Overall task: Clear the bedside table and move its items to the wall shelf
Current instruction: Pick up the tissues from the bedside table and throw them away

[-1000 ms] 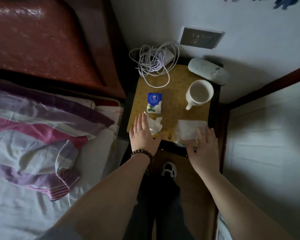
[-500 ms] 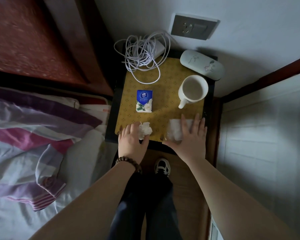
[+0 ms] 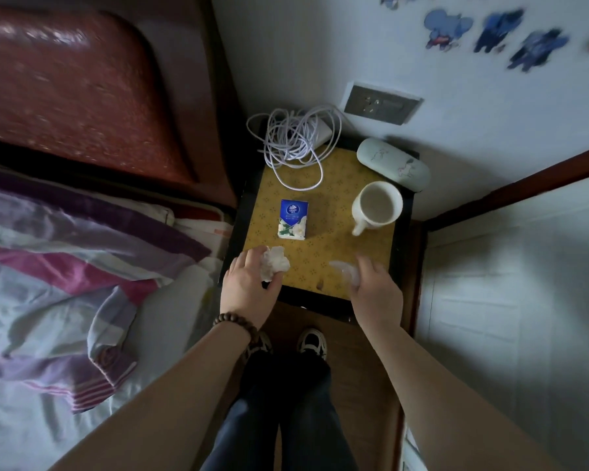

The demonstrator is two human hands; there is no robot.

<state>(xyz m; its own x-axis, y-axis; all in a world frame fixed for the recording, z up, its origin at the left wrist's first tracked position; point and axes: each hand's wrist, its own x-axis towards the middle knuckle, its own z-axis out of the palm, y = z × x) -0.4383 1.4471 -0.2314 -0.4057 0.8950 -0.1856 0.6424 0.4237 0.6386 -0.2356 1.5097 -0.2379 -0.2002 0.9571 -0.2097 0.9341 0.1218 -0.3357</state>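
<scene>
- Down at the near edge of the bedside table [image 3: 323, 185], the left hand [image 3: 249, 287] is curled around a crumpled tissue [image 3: 274, 263].
- Right hand [image 3: 374, 290] is closed on a clear wrapper [image 3: 342, 270].
- Tissue pack [image 3: 293, 219], mug [image 3: 378, 207], white cable [image 3: 293, 144] and glasses case [image 3: 393, 163] sit on the yellow top.
- Bed [image 3: 65, 266] lies left; a wall socket [image 3: 380, 105] sits above.

Striped bedding [image 3: 75, 266], red headboard [image 3: 75, 86], wall socket [image 3: 381, 105], blue stickers [image 3: 490, 32] on wall.
</scene>
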